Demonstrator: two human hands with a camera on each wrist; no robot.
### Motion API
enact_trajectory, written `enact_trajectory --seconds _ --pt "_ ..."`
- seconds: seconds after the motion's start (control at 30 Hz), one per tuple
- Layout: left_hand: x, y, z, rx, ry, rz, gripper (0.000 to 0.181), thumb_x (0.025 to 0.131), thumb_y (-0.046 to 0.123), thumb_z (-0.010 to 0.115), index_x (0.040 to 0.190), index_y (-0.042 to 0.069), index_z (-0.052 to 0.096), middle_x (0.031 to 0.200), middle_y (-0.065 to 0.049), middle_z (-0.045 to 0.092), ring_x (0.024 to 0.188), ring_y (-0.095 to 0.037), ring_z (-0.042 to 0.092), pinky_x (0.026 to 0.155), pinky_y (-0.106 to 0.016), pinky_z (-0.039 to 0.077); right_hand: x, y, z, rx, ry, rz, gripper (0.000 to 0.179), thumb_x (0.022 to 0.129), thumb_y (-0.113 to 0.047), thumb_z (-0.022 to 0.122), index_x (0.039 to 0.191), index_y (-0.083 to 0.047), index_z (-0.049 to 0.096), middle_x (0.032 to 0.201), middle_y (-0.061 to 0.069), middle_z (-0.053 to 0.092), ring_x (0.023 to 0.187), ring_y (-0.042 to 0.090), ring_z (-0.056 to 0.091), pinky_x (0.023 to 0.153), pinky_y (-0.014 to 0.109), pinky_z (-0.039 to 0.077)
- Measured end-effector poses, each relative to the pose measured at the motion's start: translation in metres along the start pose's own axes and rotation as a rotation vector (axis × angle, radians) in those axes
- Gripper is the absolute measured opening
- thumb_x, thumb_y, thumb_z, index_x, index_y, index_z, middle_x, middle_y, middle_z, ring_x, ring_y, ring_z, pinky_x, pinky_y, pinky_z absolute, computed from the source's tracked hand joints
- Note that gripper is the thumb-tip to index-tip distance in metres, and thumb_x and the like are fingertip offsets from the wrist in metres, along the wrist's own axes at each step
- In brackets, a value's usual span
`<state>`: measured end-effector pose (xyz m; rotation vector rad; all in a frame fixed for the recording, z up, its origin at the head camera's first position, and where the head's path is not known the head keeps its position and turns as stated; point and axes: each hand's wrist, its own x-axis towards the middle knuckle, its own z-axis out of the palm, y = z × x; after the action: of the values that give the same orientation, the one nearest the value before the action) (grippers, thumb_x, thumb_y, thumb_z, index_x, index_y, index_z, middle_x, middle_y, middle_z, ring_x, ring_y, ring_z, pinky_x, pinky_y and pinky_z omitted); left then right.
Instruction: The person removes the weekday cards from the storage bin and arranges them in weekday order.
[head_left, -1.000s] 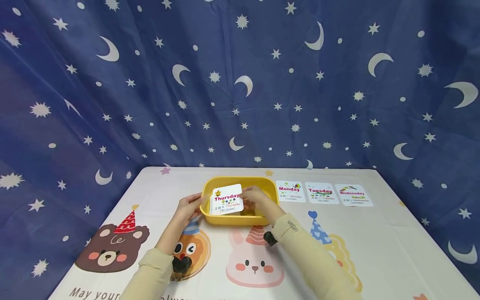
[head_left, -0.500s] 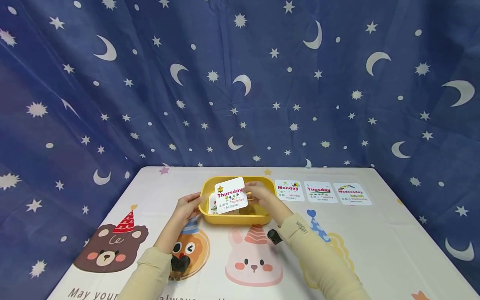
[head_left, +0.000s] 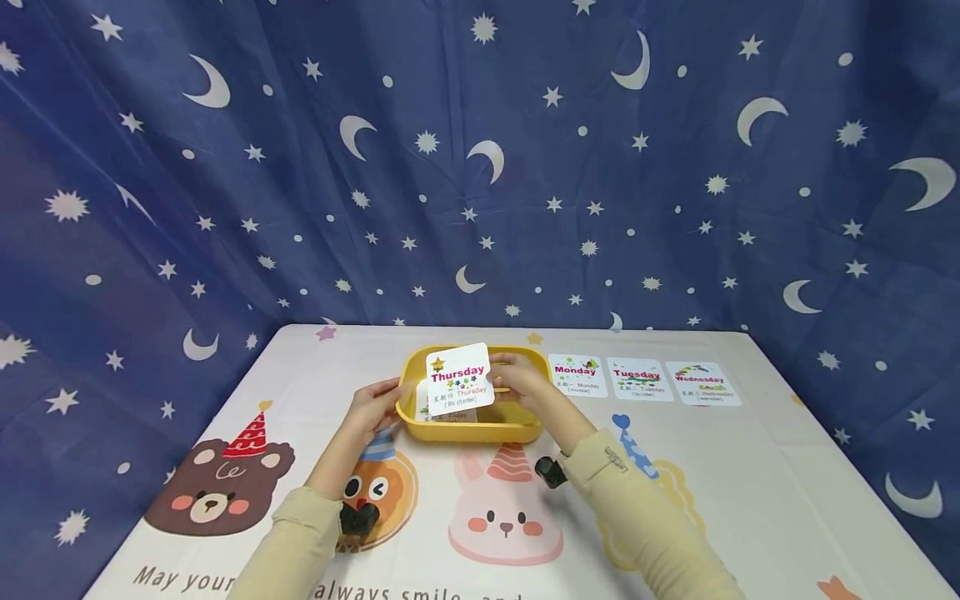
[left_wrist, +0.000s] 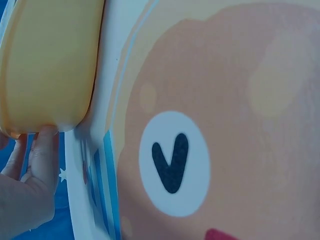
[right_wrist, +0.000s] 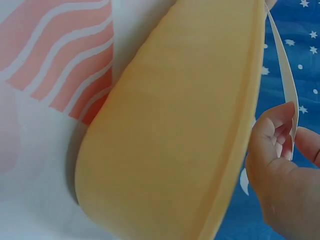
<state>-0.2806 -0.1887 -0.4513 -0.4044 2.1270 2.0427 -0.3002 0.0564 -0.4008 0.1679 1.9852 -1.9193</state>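
Thursday flashcard is in the grip of the right hand, whose thumb and fingers pinch it by the edge nearest that hand; it is raised between the two hands, above the yellow tray, with its printed face turned toward the head camera. Seen nearly edge-on in the right wrist view, it passes between the thumb on one side and the bent fingers on the other, bowing slightly. Over at the opposite end of the tray, the left hand holds the end wall near the rim, and the left wrist view shows its fingertips touching the plastic there. Partly covered by the raised card, a Friday flashcard lies inside the tray, closer to the left hand than to the right. Just beyond the right hand, on its outer side, a row of three cards lies face up on the counter: Monday card nearest to it, then Tuesday card, then Wednesday card farthest out. Between the forearms, the cloth shows a printed pink rabbit; outside the left forearm is a printed brown bear. Past both hands hangs a dark blue curtain patterned with moons and stars.
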Motion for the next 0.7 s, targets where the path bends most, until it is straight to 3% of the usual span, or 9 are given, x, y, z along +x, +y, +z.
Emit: enact_trajectory --seconds 0.33,0.7 --pt "-0.003 0.000 -0.001 0.009 -0.014 0.035 0.044 0.096 0.011 0.052 0.137 -0.004 0.043 0.123 -0.022 0.057 0.073 -0.005 0.063 0.065 -0.016 0.056 -0.009 -0.004 -0.007 0.051 -0.015 -0.055 0.045 0.083 0.008 0.051 0.127 0.001 0.051 0.103 0.014 0.064 0.065 0.011 0.058 0.055 0.021 0.052" --pt "-0.003 -0.001 0.002 0.007 -0.006 0.028 0.044 0.096 0.011 0.051 0.138 -0.003 0.042 0.130 -0.027 0.051 0.074 -0.006 0.063 0.069 -0.020 0.058 -0.024 0.000 -0.023 0.084 -0.059 -0.075 0.047 0.084 0.007 0.050 0.130 0.002 0.045 0.104 0.009 0.060 0.074 0.013 0.058 0.064 0.024 0.053"
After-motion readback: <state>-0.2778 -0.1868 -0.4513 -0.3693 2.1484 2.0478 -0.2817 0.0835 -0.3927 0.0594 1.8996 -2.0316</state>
